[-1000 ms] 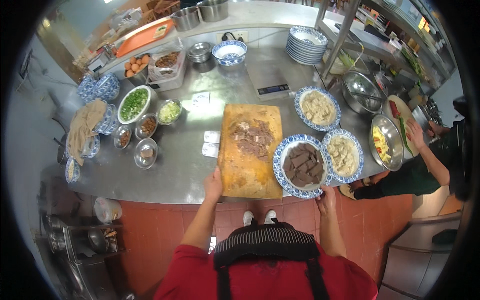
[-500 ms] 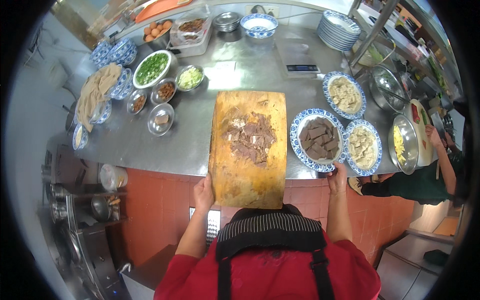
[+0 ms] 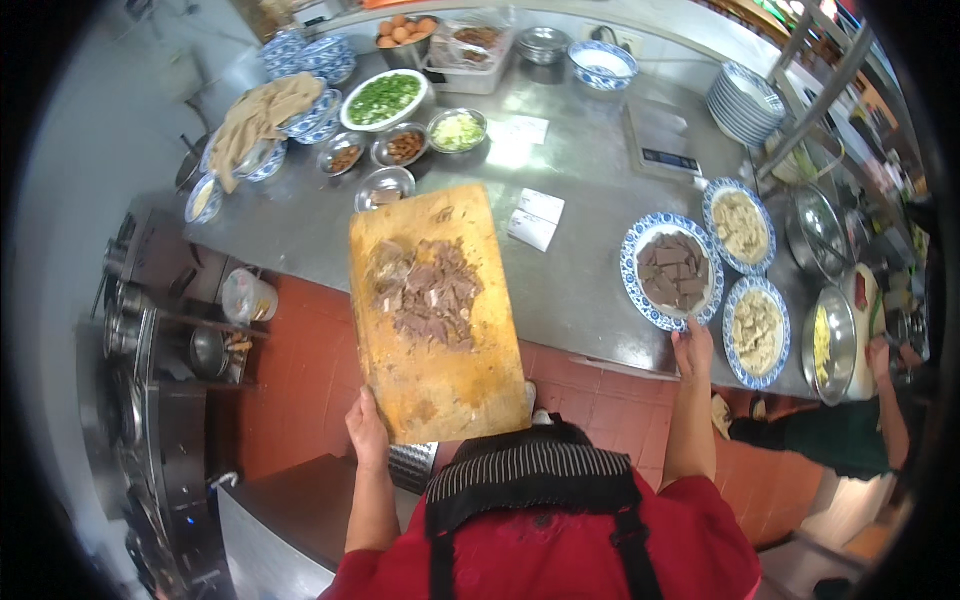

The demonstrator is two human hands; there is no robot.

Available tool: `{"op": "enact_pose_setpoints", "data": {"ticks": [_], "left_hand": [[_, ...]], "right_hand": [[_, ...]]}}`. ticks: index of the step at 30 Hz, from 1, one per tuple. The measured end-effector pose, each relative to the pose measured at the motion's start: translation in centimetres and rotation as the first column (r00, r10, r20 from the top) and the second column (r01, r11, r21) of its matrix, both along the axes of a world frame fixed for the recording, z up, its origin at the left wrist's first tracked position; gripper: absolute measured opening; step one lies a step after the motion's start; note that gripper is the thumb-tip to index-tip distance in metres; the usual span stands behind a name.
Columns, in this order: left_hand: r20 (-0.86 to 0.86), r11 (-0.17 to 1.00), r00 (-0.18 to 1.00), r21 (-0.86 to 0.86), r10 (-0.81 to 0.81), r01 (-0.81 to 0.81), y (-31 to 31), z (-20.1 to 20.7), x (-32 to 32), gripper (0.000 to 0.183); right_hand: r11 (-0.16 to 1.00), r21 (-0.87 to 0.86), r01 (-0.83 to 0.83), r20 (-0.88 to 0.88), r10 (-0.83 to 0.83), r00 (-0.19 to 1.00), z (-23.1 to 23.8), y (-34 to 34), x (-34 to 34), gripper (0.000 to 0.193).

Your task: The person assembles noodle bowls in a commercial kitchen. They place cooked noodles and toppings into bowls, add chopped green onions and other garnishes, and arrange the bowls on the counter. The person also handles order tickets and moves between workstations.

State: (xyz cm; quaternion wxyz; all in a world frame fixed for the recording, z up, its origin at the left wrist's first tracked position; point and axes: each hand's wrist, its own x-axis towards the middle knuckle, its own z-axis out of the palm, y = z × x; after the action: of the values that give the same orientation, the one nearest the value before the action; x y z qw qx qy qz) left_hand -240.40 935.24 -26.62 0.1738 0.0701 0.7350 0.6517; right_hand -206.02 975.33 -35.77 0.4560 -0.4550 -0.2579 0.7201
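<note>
My left hand (image 3: 368, 428) grips the lower left edge of a worn wooden cutting board (image 3: 470, 395). The board is slanted, its top over the steel table and its lower end past the table's front edge. A loose heap of chopped brownish meat (image 3: 437, 295) lies on it. Off to the right, my right hand (image 3: 692, 352) has its fingers closed on the near rim of a blue-and-white plate (image 3: 633, 290). That plate carries dark brown flat slices (image 3: 675, 270) and rests at the table's front. Part of the hand's grip is hidden under the rim.
Two plates of pale food (image 3: 740, 228) stand beside the brown slices. A steel bowl with yellow pieces (image 3: 822, 345) is farther right, near a co-worker's hand (image 3: 878, 355). White papers (image 3: 536, 218) and a scale (image 3: 665, 140) lie behind. Chopped greens (image 3: 385, 100) and small bowls stand far left.
The cutting board has swung left with my left hand and now slants; it partly covers a small metal bowl. White papers have come into sight. My right hand stays at the plate's rim.
</note>
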Motion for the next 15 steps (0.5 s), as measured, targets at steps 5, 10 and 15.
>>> {"op": "enact_pose_setpoints", "data": {"ticks": [5,10,15], "left_hand": [[0.043,0.975,0.976,-0.078,0.214,-0.210,-5.0,1.1,1.9,0.042],[0.007,0.969,0.970,-0.047,0.244,-0.244,-7.7,0.1,2.1,0.043],[0.011,0.977,0.978,-0.033,0.209,-0.209,-9.2,-0.5,0.6,0.043]], "right_hand": [[0.999,-0.019,-0.036,0.236,0.040,0.971,3.1,-0.5,1.7,0.035],[0.945,0.169,-0.280,0.637,0.112,0.763,8.7,-7.7,-1.1,0.042],[0.397,0.155,-0.905,0.495,0.762,0.418,9.8,-18.7,-14.0,0.043]]}}
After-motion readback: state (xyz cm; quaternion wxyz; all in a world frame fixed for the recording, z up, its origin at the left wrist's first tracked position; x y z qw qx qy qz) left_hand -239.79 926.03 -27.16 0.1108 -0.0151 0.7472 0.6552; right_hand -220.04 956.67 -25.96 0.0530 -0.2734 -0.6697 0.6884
